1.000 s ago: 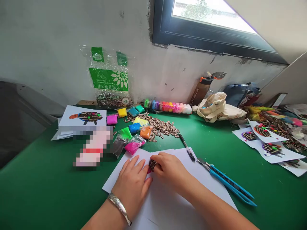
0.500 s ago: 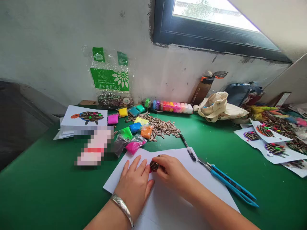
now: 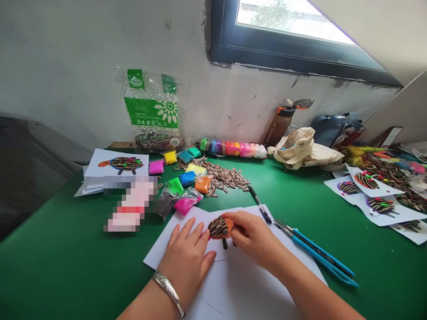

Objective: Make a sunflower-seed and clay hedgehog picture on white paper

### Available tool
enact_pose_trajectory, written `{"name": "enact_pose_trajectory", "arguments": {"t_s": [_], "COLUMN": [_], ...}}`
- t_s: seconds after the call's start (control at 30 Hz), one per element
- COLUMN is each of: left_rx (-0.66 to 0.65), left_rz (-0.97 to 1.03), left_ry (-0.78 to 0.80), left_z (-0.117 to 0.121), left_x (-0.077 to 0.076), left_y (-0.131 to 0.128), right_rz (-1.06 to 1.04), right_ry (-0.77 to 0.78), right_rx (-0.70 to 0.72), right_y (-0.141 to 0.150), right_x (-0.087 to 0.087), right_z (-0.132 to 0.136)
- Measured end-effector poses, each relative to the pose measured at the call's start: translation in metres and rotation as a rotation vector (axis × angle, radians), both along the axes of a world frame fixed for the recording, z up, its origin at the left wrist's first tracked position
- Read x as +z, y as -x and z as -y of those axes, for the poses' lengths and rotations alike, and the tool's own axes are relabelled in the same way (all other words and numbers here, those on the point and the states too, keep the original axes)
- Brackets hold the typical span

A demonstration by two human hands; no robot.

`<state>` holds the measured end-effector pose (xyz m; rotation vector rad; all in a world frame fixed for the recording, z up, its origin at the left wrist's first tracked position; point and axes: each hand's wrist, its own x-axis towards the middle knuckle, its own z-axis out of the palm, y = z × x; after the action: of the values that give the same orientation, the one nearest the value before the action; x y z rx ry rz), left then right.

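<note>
On white paper (image 3: 253, 275) lies a small animal figure (image 3: 219, 227) of overlapping striped sunflower seeds, with orange clay at its right side, a dark leg below and a bit of pink at its left end. My left hand (image 3: 187, 246) lies flat with spread fingers, holding nothing; its index fingertip is at the figure's left end. At the orange clay, my right hand (image 3: 255, 235) has its index finger and thumb bent together in a pinch. Whatever sits between those fingertips is hidden.
Loose sunflower seeds (image 3: 230, 178) and bagged coloured clay (image 3: 187, 204) lie beyond the paper. A pen (image 3: 260, 204) and a blue craft knife (image 3: 323, 258) are to the right. Finished seed pictures (image 3: 123, 163) lie left, more pictures (image 3: 380, 206) right. A bottle (image 3: 280, 124) leans against the wall.
My right hand has shifted right along the figure, uncovering its seeds, orange clay and dark leg. My left hand has stayed almost in place.
</note>
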<state>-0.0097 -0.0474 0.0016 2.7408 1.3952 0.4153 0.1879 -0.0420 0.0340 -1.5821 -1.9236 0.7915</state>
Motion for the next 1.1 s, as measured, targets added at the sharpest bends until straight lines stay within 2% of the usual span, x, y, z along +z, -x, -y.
{"name": "enact_pose_trajectory", "arguments": {"t_s": [0.2,0.37,0.5,0.63,0.77,0.83,1.1], "left_rx": [0.004,-0.025,-0.097,-0.137,-0.149,-0.149,-0.156], "left_rz": [-0.005,-0.029,0.043,0.062,0.042,0.035,0.027], "left_ry": [0.034,-0.017,-0.126,-0.153,-0.104,-0.082,-0.045], "left_z": [0.0,0.0,-0.005,-0.01,-0.011,-0.011,-0.011], "left_x": [-0.001,0.003,0.008,0.003,-0.004,-0.006,-0.008], "left_y": [-0.002,0.0,0.002,0.001,-0.003,-0.004,-0.011], "right_rz": [-0.027,-0.109,-0.202,-0.294,-0.062,0.016,0.12], "right_ry": [-0.018,0.021,0.072,0.103,-0.11,-0.167,-0.139], "right_rx": [-0.121,-0.098,-0.123,-0.09,-0.099,-0.114,-0.135], "right_y": [-0.014,-0.021,-0.022,-0.017,-0.014,-0.013,-0.004], "right_x": [0.0,-0.012,-0.021,-0.026,-0.031,-0.032,-0.027], "right_z": [-0.003,0.0,0.0,-0.006,-0.013,-0.014,-0.015]}}
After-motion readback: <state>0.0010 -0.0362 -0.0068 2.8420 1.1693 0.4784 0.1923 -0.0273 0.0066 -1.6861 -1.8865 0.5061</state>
